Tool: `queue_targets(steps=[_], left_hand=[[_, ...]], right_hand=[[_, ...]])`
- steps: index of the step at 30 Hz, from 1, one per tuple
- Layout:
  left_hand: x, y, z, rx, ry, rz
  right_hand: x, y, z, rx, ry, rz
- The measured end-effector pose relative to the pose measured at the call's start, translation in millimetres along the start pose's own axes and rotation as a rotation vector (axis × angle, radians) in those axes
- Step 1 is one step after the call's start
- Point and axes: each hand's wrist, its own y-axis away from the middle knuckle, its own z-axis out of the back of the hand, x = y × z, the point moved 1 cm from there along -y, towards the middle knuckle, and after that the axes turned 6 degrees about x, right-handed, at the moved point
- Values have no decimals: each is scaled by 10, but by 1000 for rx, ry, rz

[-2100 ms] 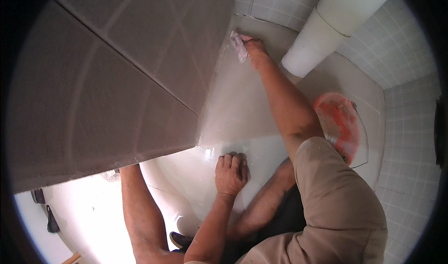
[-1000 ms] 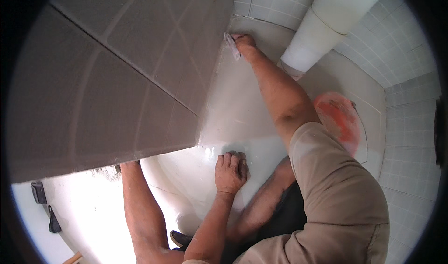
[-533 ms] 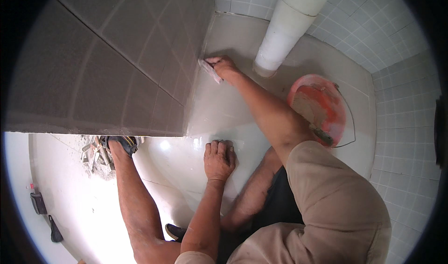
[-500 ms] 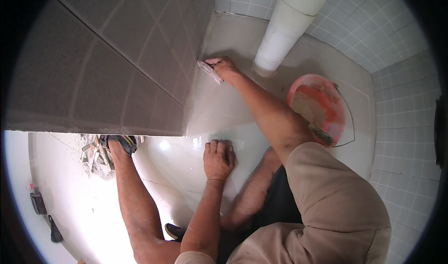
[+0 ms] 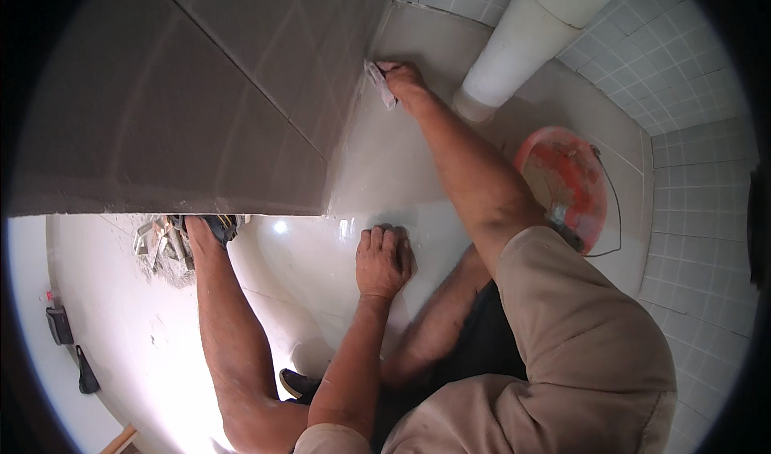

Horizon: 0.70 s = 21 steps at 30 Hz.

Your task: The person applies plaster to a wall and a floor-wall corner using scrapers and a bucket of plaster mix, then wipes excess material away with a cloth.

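My right hand (image 5: 404, 82) is stretched far forward and closed around a thin, flat, pale pinkish scraping piece (image 5: 380, 85). One edge of that piece meets the seam where the dark tiled wall (image 5: 241, 125) joins the floor. Nearer to me, my left hand (image 5: 384, 261) props on the wet, glossy floor (image 5: 385, 165), its fingers bent downward and slightly apart. Nothing shows in it, though the palm is hidden. To the right of my right forearm stands a red bucket (image 5: 590, 201) with greyish paste smeared inside and a wire handle. My upper arm partly covers a dark tool at its rim.
A thick white pipe (image 5: 530, 40) rises from the floor behind the bucket. Light tiled walls (image 5: 695, 213) close off the right and back. Scraps of debris (image 5: 161, 249) lie by my left foot. A black pouch (image 5: 58, 325) and a dark object (image 5: 86, 371) are at far left.
My right hand has slid the flat piece farther forward along the wall's base. The whole view has shifted slightly, and my left hand stays propped on the floor.
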Motion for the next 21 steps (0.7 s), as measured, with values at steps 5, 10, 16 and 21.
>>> queue_targets(steps=[5,10,16,21], left_hand=[[28,8,-39,-13,-17,-6],[46,34,-36,-32,-5,9],[-2,20,-39,-33,24,8],[-23,160,6,-81,174,83]], right_hand=[[-99,260,-72,58,-29,-9],[30,754,-206,112,101,-86],[-113,1017,-260,147,67,-92],[-104,1346,-421,146,131,-141]])
